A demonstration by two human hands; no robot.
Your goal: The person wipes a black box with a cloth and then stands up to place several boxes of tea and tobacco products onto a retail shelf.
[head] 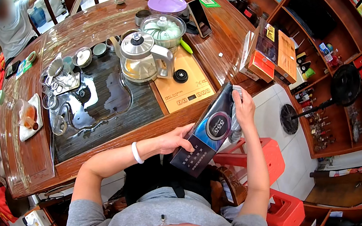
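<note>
Slanting up over the table's near edge is a dark blue cigarette carton (202,138), glossy, with a round emblem and writing. My left hand (176,141) grips its lower left edge, thumb across the front face. At the upper right end my right hand (244,109) holds a grey crumpled cloth (234,128) against the carton's side. Part of that cloth is hidden behind the carton and fingers. Closest on the table are an induction hob panel (185,94) and a glass kettle (140,58) with a steel lid.
A wet tea tray (98,104) carries several glass cups. Stacked boxes (266,55) stand at the table's right end. Red plastic stools (283,212) and a black fan (345,85) are on my right. One person (9,26) sits across the table; another is partly visible at the far side.
</note>
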